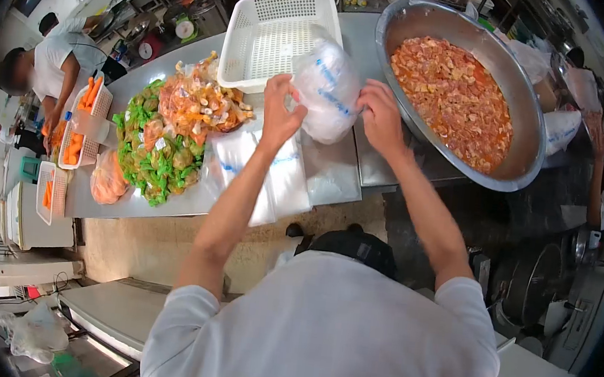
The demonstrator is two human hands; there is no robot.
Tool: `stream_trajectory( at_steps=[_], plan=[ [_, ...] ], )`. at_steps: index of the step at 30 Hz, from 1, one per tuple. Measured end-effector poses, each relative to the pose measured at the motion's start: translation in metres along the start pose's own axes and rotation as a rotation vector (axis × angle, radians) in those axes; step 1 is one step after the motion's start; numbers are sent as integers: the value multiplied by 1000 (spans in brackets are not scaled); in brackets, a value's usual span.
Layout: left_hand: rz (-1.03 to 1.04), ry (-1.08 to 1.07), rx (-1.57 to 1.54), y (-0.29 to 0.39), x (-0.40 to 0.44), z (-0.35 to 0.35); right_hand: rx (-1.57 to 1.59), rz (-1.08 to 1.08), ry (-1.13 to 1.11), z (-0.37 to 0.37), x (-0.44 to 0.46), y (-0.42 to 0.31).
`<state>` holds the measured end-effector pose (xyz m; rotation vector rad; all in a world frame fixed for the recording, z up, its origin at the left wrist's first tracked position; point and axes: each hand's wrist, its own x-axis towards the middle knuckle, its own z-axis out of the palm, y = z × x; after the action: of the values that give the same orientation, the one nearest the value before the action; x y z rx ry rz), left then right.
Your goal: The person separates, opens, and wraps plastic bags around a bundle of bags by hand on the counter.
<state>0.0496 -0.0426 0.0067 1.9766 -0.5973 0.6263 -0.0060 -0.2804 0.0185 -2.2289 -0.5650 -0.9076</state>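
Observation:
Between my hands is a puffed-out clear plastic bag (328,93) with blue printing. My left hand (281,111) pinches it at the left edge, and my right hand (381,116) grips the opposite edge with bent fingers. Nothing solid shows inside the bag. Below my left forearm lies a stack of flat plastic bags (285,179) on the metal table. Just beyond my hands sits a white perforated basket (258,35). To the right of my right hand, a large metal basin (531,149) holds raw, sauced meat pieces (453,94).
Green-tied bags (153,145) and orange-tinted bags of food (197,102) are heaped on the metal table (333,170) to the left. Beyond them are baskets of carrots (79,127). A co-worker (59,67) stands at far left; another person's arm (597,155) shows at far right.

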Motion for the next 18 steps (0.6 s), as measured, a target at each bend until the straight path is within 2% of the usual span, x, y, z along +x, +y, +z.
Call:
stream_trajectory(
  at_steps=[3, 4, 5, 6, 8, 9, 10, 11, 12, 13, 14, 15, 17, 18],
  plan=[
    [-287, -119, -181, -11, -23, 18, 73, 115, 104, 26, -33, -13],
    [-389, -158, -242, -12, -37, 18, 122, 198, 77, 29, -44, -15],
    [-280, -172, -167, -16, -41, 17, 166, 260, 63, 32, -39, -6],
    [-331, -100, -247, -8, -40, 11, 216, 327, 46, 36, -35, 3],
    [-446, 15, -403, 17, -48, -4, 845, 652, 67, 35, -30, 21],
    [-643, 6, -353, 5, -61, -13, 910, 759, 214, 24, -25, 12],
    [-618, -69, -37, -3, -73, -26, 975, 866, 362, 15, -25, 1],
    [-778, -417, 323, -5, -85, -32, 996, 940, 341, 17, -38, 3],
    [-733, -583, 544, -10, -108, -32, 1019, 1017, 316, 24, -60, 10],
    [-669, -616, 618, -18, -135, -32, 1043, 1091, 288, 33, -78, 13],
    [-536, -472, 578, -36, -158, -31, 1025, 1185, 128, 41, -95, 6],
    [-522, -417, 518, -42, -168, -33, 999, 1274, -31, 45, -109, -5],
    [-537, -336, 351, -46, -169, -37, 896, 1321, -366, 55, -117, -32],
    [-573, -304, 252, -41, -167, -44, 913, 1268, -469, 59, -118, -41]
  ],
)
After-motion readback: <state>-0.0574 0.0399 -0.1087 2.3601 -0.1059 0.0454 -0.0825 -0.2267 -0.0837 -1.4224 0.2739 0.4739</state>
